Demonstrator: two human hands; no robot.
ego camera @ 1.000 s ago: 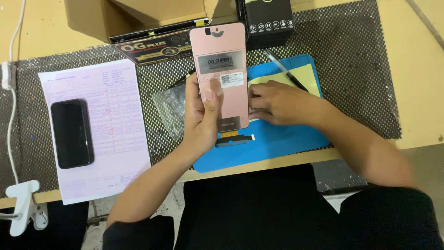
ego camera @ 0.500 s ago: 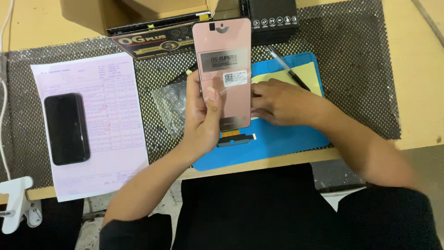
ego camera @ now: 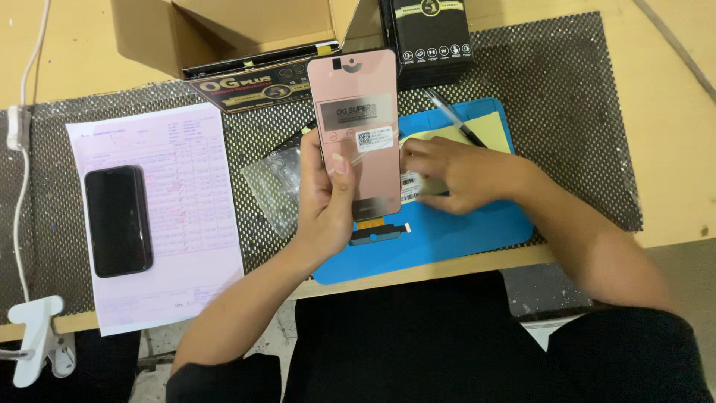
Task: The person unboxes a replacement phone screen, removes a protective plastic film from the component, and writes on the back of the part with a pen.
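My left hand (ego camera: 328, 201) holds a pink phone screen panel (ego camera: 356, 97) upright by its lower half, back side toward me, with a dark label and a small white code sticker on it. A short flex connector (ego camera: 379, 231) hangs from its bottom edge. My right hand (ego camera: 455, 173) rests just right of the panel on the blue work mat (ego camera: 477, 231), fingertips on a small white sticker strip (ego camera: 410, 185).
A black pen (ego camera: 453, 119) and a yellow sheet (ego camera: 485, 127) lie on the mat. A clear plastic bag (ego camera: 272, 186) sits left of my hand. A black phone (ego camera: 115, 220) lies on a printed form (ego camera: 186, 224). Cardboard box (ego camera: 224, 33) and black boxes (ego camera: 429, 33) stand behind.
The view has shifted slightly. The left hand keeps the panel upright, and my right hand stays by the sticker strip at the panel's right edge.
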